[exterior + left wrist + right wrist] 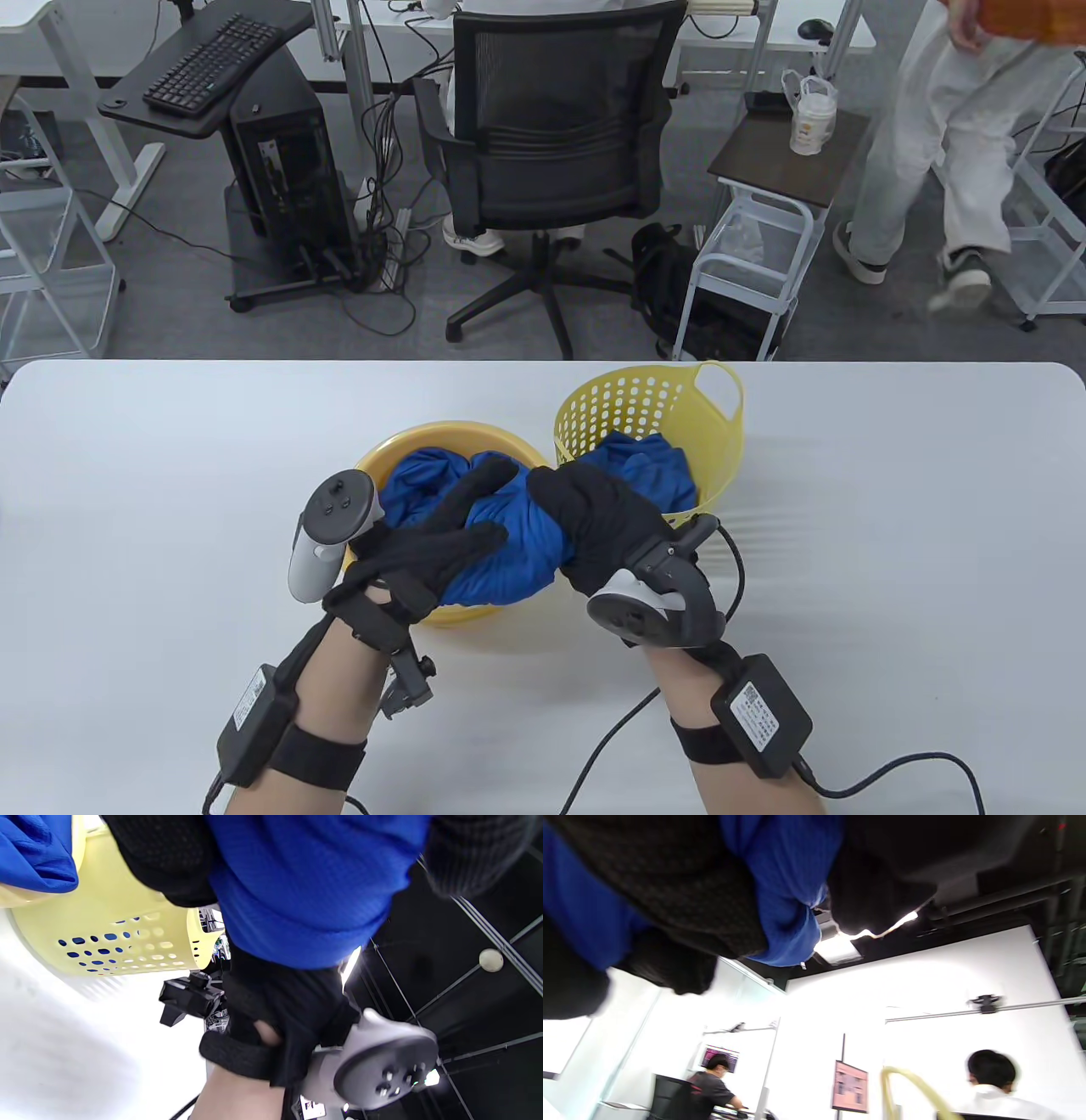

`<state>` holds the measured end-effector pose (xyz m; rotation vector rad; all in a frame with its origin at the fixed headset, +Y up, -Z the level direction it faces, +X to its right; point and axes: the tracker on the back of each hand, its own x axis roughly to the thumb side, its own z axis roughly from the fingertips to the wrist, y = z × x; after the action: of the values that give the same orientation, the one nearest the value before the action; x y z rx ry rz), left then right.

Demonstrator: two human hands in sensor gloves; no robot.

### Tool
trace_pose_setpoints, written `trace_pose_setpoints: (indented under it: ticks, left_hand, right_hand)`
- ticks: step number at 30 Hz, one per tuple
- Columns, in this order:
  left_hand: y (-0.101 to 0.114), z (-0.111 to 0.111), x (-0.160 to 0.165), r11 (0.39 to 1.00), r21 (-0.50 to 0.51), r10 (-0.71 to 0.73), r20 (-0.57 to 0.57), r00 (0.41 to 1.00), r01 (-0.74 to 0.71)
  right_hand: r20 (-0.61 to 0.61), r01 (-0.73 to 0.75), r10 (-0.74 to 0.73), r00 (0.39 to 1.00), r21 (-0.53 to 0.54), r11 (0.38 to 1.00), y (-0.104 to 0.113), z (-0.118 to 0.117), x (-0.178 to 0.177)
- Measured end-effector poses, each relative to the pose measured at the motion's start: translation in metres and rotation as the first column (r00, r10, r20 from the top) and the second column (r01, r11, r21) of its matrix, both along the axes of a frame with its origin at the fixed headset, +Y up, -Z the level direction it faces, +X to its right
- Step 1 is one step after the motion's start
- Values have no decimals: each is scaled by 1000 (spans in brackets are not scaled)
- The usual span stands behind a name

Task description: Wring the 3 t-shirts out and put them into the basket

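Observation:
A blue t-shirt (501,552) is bunched into a thick roll above the yellow basin (373,463) in the table view. My left hand (441,539) grips its near left end, thumb over the top. My right hand (598,518) grips the right end, fingers wrapped round it. More blue cloth (416,492) lies in the basin behind. Another blue t-shirt (649,475) lies in the perforated yellow basket (594,407) to the right. In the left wrist view the blue roll (305,891) fills the top beside the basket (114,938). The right wrist view has blue cloth (787,899) between dark gloved fingers (670,887).
The white table (170,509) stretches wide on both sides of the basin and basket. Beyond its far edge stand an office chair (551,144), a small cart (764,255) and a person walking at the right (942,153). Cables trail from my wrists.

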<state>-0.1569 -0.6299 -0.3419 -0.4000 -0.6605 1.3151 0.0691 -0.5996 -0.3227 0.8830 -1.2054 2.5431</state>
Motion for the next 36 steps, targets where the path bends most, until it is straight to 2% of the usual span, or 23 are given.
trace_pose_setpoints:
  ticks: [2,4,6,8,9,10,11,13,16,18,24,30,34,36]
  left_hand:
    - [5,3,7,993,72,-95,12,995,94]
    - [8,6,13,968,147,-201,-36,979,204]
    - [10,8,20,931,188,-292,-124,948,311]
    - [8,11,27,874,219,-383,-237,893,434]
    - [7,11,29,864,222,-390,-270,880,451]
    - [7,13,32,839,224,-417,-322,850,497]
    - [9,14,33,812,237,-437,-360,824,534]
    - [16,20,36,695,291,-461,-520,719,657]
    - [17,23,37,589,336,-411,-658,631,735]
    - [16,23,34,523,371,-362,-718,594,767]
    - [15,24,29,397,381,-297,-807,510,835]
    - [22,30,30,305,334,-292,-859,422,892]
    - [17,28,33,293,321,-289,-868,403,901]
    - [16,28,35,284,319,-293,-869,399,904]
  right_hand:
    - [50,-11,11,999,-6,1000,0,-2,1]
    - [103,-36,35,994,12,999,0,-2,-1]
    - [188,-63,51,981,55,997,-2,0,-4]
    - [248,-83,77,966,13,996,-6,-1,-7]
    - [254,-98,89,963,23,995,-7,-2,-8]
    - [267,-119,117,957,-11,993,-7,-2,-9]
    - [268,-112,115,956,-27,993,-6,-2,-9]
    - [242,-62,81,967,-87,994,-3,-2,-9]
    - [216,15,19,976,-152,988,2,1,-10]
    - [177,74,-37,983,-207,975,4,2,-10]
    - [97,268,-250,963,-361,893,-2,-5,-8]
    - [73,425,-454,888,-507,750,-16,-16,-7]
    - [101,427,-443,891,-522,738,-21,-20,-4]
    - [105,443,-468,878,-549,709,-24,-22,-2]
